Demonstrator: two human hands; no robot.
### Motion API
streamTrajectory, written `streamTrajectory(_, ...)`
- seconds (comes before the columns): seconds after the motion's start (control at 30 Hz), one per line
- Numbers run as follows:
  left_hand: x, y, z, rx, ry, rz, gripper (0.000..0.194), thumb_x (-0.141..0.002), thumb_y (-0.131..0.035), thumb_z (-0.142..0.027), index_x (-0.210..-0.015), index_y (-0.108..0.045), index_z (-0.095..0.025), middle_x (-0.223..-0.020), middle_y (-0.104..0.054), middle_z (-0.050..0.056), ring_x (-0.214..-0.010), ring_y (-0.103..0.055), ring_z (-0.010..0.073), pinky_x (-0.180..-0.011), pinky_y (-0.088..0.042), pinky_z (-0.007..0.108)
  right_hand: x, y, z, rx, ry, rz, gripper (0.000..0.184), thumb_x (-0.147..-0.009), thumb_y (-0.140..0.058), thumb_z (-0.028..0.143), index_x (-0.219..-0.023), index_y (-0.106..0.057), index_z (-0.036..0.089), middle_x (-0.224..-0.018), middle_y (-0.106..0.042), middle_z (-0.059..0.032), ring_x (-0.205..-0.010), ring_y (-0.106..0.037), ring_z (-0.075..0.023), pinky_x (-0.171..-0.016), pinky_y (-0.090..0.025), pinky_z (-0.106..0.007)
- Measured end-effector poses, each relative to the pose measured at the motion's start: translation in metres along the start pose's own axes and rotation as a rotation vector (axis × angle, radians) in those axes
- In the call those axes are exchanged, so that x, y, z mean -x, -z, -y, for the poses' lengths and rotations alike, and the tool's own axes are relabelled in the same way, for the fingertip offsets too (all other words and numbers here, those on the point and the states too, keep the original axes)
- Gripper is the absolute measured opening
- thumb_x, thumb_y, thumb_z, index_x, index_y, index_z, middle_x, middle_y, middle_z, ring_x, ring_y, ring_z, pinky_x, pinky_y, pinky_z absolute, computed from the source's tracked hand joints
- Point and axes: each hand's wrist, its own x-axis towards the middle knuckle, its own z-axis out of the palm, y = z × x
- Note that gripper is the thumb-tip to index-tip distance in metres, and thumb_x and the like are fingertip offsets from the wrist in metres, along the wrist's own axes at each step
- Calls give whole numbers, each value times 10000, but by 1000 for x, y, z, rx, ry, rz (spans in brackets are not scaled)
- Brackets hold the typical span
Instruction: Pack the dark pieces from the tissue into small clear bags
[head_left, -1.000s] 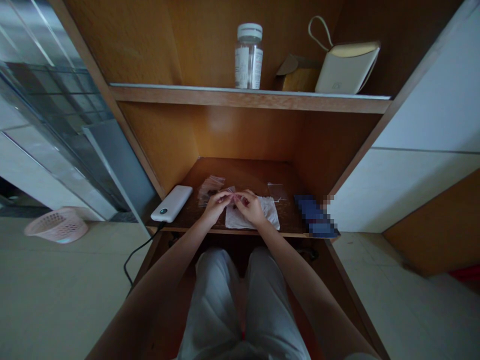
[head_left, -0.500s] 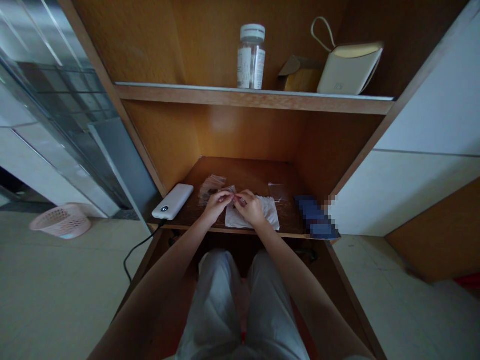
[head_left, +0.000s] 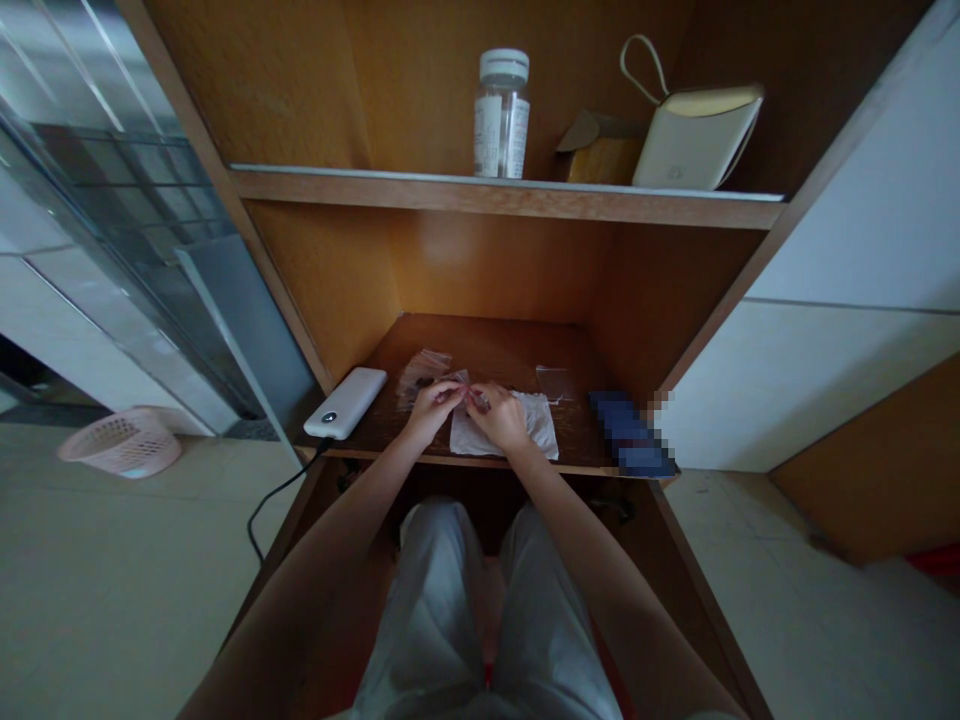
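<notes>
My left hand [head_left: 429, 408] and my right hand [head_left: 501, 418] meet over the low wooden shelf [head_left: 495, 345], fingertips pinched together on a small item too tiny to name. They hover above a white tissue [head_left: 541, 425] spread on the shelf. A small clear plastic bag [head_left: 422, 368] lies just behind my left hand, and another clear bag [head_left: 556, 380] lies behind my right.
A white power bank [head_left: 346, 402] with a black cable sits at the shelf's left front. A blurred blue object [head_left: 630, 432] lies at right. The upper shelf holds a white-capped jar [head_left: 500, 115], a cardboard box [head_left: 594, 150] and a cream pouch [head_left: 694, 135]. A pink basket [head_left: 120, 442] stands on the floor.
Both hands stay pinched together at the same spot over the tissue; only the camera has shifted slightly.
</notes>
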Motion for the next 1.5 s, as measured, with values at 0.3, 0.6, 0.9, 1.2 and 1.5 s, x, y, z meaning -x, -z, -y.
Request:
streamTrajectory(0.3,-1,0,1,-55,-33,1,243,-736,-630,-388,-808,-687,-163,-815,-686,48,-764,-607,179,-721,-451,289,-1,4,1,-108,19,-10,192,-856,-505,257,-938,-659,177,-902,-692,-64,-822,-635,-171,-755,-484,-274)
streamTrajectory(0.6,-1,-1,-1,-65,-26,-10,219,-726,-648,-362,-807,-690,-163,-824,-686,56,-778,-611,186,-727,-456,295,-3,-2,-2,-56,-32,0,176,-840,-541,272,-913,-682,196,-867,-705,-50,-767,-642,-171,-722,-483,-268)
streamTrajectory(0.9,-1,-2,-1,-133,-82,-7,200,-758,-610,-340,-814,-683,-163,-840,-677,59,-789,-612,185,-742,-452,298,-1,2,3,65,-10,25,183,-837,-541,273,-934,-680,204,-910,-709,-55,-824,-645,-180,-742,-468,-261)
streamTrajectory(1.2,-14,2,-23,-316,-80,158,109,-741,-570,-218,-728,-662,-160,-759,-684,44,-731,-619,181,-680,-462,280,-2,2,2,118,-29,50,188,-862,-503,260,-870,-680,200,-838,-706,-51,-755,-639,-166,-681,-441,-243)
streamTrajectory(1.5,-4,-1,-12,-345,-220,50,54,-726,-559,-171,-693,-602,-168,-811,-634,47,-834,-588,183,-780,-452,316,-2,-1,2,154,-19,66,134,-833,-524,236,-779,-634,184,-785,-670,-41,-739,-608,-148,-651,-401,-221)
